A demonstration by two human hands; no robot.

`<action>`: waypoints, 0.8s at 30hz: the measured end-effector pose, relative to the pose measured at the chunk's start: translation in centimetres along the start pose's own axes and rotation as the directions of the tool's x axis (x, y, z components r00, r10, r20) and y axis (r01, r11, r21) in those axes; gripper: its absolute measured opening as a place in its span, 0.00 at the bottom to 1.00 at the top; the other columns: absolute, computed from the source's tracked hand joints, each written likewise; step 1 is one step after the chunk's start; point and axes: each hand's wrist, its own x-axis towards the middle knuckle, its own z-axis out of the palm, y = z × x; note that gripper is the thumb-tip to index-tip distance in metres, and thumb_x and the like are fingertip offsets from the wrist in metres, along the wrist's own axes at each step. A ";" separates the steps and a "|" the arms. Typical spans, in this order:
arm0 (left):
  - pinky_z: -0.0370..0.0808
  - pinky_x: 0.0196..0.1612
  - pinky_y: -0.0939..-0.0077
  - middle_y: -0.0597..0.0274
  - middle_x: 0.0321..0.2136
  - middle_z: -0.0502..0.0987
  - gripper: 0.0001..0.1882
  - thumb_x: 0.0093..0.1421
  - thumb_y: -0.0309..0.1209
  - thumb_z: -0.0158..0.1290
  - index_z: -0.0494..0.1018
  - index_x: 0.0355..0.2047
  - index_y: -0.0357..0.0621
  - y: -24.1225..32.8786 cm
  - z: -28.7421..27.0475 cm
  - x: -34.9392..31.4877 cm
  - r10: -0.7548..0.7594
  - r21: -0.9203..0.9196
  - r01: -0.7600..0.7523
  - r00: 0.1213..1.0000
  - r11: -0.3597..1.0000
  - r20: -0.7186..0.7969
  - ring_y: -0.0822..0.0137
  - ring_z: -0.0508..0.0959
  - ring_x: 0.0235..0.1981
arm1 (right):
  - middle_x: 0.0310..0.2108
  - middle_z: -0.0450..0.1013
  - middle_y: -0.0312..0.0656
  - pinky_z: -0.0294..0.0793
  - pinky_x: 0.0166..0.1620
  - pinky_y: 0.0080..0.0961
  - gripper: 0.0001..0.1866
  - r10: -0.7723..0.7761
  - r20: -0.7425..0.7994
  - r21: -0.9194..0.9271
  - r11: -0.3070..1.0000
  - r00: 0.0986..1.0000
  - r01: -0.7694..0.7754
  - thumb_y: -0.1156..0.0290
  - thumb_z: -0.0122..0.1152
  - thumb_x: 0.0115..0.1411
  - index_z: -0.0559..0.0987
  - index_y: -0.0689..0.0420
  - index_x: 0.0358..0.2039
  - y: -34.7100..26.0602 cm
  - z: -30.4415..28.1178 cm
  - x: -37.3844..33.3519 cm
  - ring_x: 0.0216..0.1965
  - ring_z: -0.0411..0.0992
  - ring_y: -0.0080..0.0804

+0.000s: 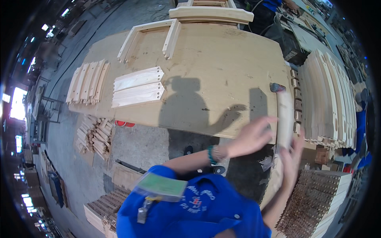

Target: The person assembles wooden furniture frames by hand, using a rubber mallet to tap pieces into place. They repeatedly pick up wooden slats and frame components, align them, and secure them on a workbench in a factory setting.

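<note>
A pale wooden board (284,115), blurred and seen almost edge-on, stands up at the right side of the worktable (222,79). My right hand (291,158) is closed around its lower end, thumb on one side and fingers on the other. My left hand (254,137), with a teal band at the wrist, reaches across toward the board's left face. Its fingers are apart and somewhat smeared, with nothing visible in them. Just beyond the board's top end is a short dark cylindrical piece (277,87), perhaps a tool head; its lower part is hidden.
Two boards with end holes (138,87) lie left of the table's middle, near stacked slats (88,82). A U-shaped wooden frame (151,35) sits behind. Tall board stacks (325,99) border the right; drilled pieces (313,198) are piled below. Another person (264,18) is at the back.
</note>
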 end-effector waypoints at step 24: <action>0.66 0.58 0.65 0.50 0.53 0.72 0.28 0.57 0.32 0.58 0.65 0.58 0.41 7.9 18.0 11.3 0.371 -0.034 -0.454 0.680 0.890 0.632 0.55 0.71 0.56 | 0.58 0.58 0.64 0.61 0.59 0.48 0.44 -0.522 -0.808 -0.539 0.472 0.272 -0.698 0.58 0.72 0.46 0.62 0.52 0.62 6.8 -23.7 -13.6 0.60 0.58 0.60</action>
